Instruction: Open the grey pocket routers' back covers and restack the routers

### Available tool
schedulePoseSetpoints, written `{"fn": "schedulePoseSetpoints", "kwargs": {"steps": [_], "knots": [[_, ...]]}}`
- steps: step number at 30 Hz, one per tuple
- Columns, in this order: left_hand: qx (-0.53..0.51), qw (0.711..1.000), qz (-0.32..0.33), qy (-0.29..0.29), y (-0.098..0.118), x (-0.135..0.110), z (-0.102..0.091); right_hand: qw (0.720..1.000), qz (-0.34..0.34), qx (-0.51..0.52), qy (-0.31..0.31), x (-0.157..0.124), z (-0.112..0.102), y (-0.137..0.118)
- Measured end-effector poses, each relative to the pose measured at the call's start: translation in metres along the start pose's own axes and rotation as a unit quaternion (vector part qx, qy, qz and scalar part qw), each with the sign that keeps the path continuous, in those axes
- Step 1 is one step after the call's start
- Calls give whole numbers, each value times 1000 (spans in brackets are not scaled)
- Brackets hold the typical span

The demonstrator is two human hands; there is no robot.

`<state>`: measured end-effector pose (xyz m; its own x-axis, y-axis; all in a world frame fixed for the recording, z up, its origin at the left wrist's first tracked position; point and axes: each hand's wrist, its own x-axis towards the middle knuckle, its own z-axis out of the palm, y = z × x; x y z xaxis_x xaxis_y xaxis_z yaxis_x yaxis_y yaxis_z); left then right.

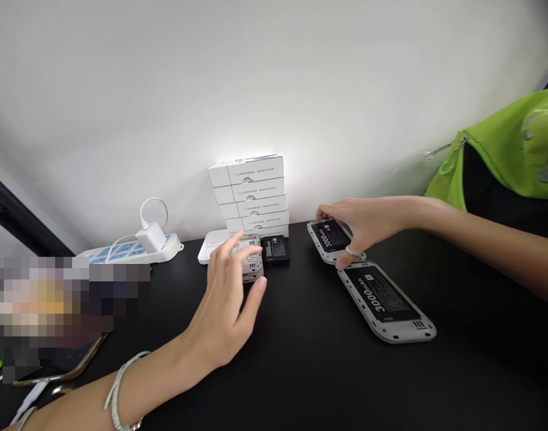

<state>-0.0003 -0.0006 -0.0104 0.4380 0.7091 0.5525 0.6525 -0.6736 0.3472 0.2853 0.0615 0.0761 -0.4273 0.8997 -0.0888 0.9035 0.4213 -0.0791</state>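
Note:
My left hand [229, 302] hovers over the black table with fingers spread, open, just in front of a small grey device [252, 258] with its back off. A loose black battery [275, 249] lies right beside that device. My right hand [361, 224] reaches in from the right, its fingers curled around a grey device [328, 239] with a black 3000mAh battery showing. A second, similar grey device [385, 300] lies face-down in front of it, untouched.
A stack of white boxes [253, 194] stands against the wall. A white power strip [130, 250] with a plugged charger sits at the left. A green bag [511, 155] is at the right. A phone [63, 365] lies near the left edge.

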Motion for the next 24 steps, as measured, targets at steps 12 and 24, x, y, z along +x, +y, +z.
{"fn": "schedulePoseSetpoints", "kwargs": {"steps": [12,24], "knots": [[-108,974,-65,-188,24,-18,-7,989,-103,104,-33,-36,36,-99],[-124,982,-54,-129,26,-23,-3,979,-95,181,8,-26,41,-97]]}}
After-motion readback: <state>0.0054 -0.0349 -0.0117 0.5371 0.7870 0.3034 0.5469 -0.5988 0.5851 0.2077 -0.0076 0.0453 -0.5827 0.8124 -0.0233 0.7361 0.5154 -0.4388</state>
